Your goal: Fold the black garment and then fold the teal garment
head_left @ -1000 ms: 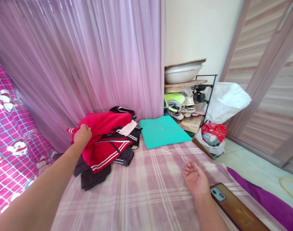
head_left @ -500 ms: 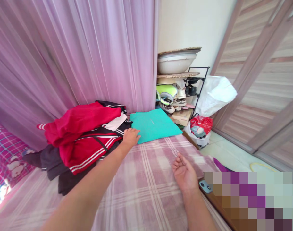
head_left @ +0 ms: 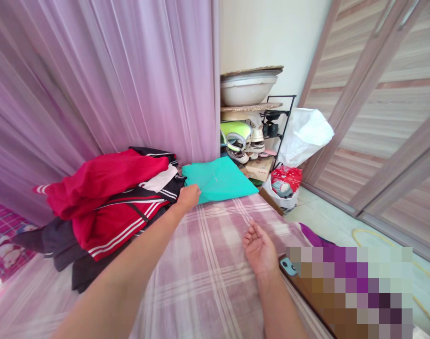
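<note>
My left hand (head_left: 189,196) is closed on the near left corner of a folded turquoise cloth (head_left: 220,180), which lies flat on the bed. Creases run across the cloth from that corner. My fingertips are partly hidden by the back of the hand. Palm up, my right hand (head_left: 260,250) hovers over the plaid bedsheet (head_left: 208,263) with its fingers loosely curled and nothing in them. Left of my left hand is a heap of clothes, with a red jacket with white stripes (head_left: 105,186) on top and dark garments (head_left: 91,270) beneath.
A purple curtain (head_left: 147,70) hangs behind the bed. Beyond the cloth stands a black shoe rack (head_left: 285,122) with a white basin (head_left: 248,89) on top. Plastic bags (head_left: 285,181) sit near the wooden wardrobe (head_left: 370,132). A phone (head_left: 289,266) lies at the bed's right edge.
My left hand's fingers have closed on the turquoise cloth's corner, and creases have appeared in it. The view has shifted slightly right. My right hand keeps its loosely curled pose.
</note>
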`<control>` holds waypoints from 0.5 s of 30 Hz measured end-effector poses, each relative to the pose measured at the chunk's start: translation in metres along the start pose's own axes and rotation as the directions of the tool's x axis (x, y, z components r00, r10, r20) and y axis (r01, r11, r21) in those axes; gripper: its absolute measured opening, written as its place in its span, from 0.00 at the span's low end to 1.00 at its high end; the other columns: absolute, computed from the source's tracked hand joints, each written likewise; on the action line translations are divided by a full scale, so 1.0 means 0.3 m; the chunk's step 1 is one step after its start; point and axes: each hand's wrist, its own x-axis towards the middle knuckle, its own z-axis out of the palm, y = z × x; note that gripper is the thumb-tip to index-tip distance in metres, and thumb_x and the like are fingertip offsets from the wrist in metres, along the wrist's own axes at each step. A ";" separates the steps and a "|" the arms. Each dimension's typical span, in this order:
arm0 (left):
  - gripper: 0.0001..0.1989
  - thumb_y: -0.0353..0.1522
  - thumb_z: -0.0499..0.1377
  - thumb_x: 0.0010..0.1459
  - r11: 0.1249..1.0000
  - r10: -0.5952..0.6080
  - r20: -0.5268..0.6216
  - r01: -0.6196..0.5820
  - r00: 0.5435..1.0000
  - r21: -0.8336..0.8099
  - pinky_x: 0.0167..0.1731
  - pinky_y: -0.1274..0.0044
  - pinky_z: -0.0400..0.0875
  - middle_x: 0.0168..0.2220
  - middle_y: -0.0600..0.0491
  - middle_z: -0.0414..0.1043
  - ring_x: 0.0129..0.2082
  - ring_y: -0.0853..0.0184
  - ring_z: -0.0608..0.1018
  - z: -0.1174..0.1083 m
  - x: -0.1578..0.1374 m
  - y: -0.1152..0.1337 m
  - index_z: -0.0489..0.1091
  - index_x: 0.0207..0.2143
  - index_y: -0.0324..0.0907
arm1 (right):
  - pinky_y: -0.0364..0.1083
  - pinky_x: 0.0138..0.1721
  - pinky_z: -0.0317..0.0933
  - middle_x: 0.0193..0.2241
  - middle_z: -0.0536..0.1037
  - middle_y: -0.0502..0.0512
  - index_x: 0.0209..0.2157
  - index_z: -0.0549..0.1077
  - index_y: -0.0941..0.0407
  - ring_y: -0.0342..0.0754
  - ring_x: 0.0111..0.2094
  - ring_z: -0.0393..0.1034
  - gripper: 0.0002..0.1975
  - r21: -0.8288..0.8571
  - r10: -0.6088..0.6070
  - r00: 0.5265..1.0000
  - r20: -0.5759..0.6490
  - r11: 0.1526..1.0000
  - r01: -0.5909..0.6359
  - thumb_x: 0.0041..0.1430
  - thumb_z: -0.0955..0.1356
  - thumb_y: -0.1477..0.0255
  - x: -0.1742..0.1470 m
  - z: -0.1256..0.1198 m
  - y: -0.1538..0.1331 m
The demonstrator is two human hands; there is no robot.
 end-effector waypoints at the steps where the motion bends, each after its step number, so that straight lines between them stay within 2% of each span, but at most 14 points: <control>1: 0.14 0.34 0.46 0.66 0.999 0.026 -0.009 -0.026 1.000 -0.019 0.46 0.71 0.65 0.43 0.45 0.76 0.45 0.61 0.77 -0.038 -0.021 -0.012 0.69 0.44 0.41 | 0.39 0.22 0.60 0.23 0.73 0.44 0.34 0.76 0.54 0.38 0.23 0.64 0.13 0.016 0.009 1.000 -0.003 1.000 -0.009 0.44 0.75 0.67 -0.001 0.002 -0.003; 5: 0.11 0.34 0.47 0.64 0.989 0.130 0.004 -0.130 0.991 -0.069 0.39 0.76 0.66 0.36 0.53 0.75 0.37 0.65 0.76 -0.198 -0.154 -0.092 0.68 0.39 0.44 | 0.38 0.21 0.59 0.23 0.72 0.44 0.33 0.76 0.55 0.38 0.22 0.63 0.13 0.114 0.024 0.999 -0.023 0.993 -0.022 0.42 0.75 0.69 -0.008 0.005 -0.031; 7: 0.07 0.33 0.51 0.60 0.976 0.207 0.111 -0.196 0.972 -0.099 0.34 0.78 0.66 0.29 0.57 0.73 0.32 0.68 0.74 -0.256 -0.250 -0.147 0.68 0.32 0.45 | 0.38 0.20 0.59 0.23 0.71 0.44 0.33 0.76 0.55 0.37 0.22 0.62 0.13 0.161 -0.003 1.000 -0.022 0.987 0.007 0.42 0.75 0.70 -0.013 -0.001 -0.054; 8: 0.06 0.32 0.52 0.58 0.959 0.274 0.236 -0.246 0.932 -0.141 0.32 0.79 0.65 0.27 0.58 0.71 0.29 0.69 0.72 -0.275 -0.302 -0.175 0.68 0.29 0.45 | 0.38 0.20 0.58 0.23 0.71 0.44 0.33 0.76 0.55 0.37 0.22 0.62 0.13 0.183 -0.023 1.000 -0.016 0.983 0.026 0.42 0.75 0.70 -0.015 -0.005 -0.067; 10: 0.04 0.31 0.56 0.52 0.943 0.328 0.449 -0.262 0.831 -0.204 0.29 0.80 0.63 0.23 0.59 0.69 0.26 0.69 0.70 -0.294 -0.405 -0.220 0.68 0.25 0.45 | 0.37 0.19 0.57 0.23 0.70 0.44 0.34 0.75 0.55 0.37 0.22 0.61 0.14 0.220 -0.065 0.998 -0.005 0.973 0.064 0.42 0.75 0.69 -0.021 -0.016 -0.092; 13: 0.07 0.27 0.60 0.43 0.963 0.268 0.643 -0.220 0.718 -0.156 0.25 0.77 0.63 0.16 0.60 0.63 0.19 0.70 0.64 -0.295 -0.519 -0.243 0.67 0.16 0.45 | 0.37 0.18 0.53 0.22 0.68 0.43 0.34 0.74 0.56 0.36 0.20 0.59 0.15 0.242 -0.077 0.997 0.014 0.968 0.071 0.41 0.76 0.69 -0.025 -0.028 -0.115; 15: 0.09 0.28 0.61 0.41 0.973 0.219 0.760 -0.200 0.612 -0.120 0.24 0.76 0.63 0.13 0.60 0.63 0.16 0.69 0.64 -0.297 -0.545 -0.226 0.66 0.13 0.45 | 0.37 0.17 0.53 0.21 0.67 0.42 0.34 0.74 0.56 0.36 0.20 0.57 0.15 0.233 -0.064 0.998 0.028 0.971 0.056 0.41 0.76 0.70 -0.022 -0.032 -0.117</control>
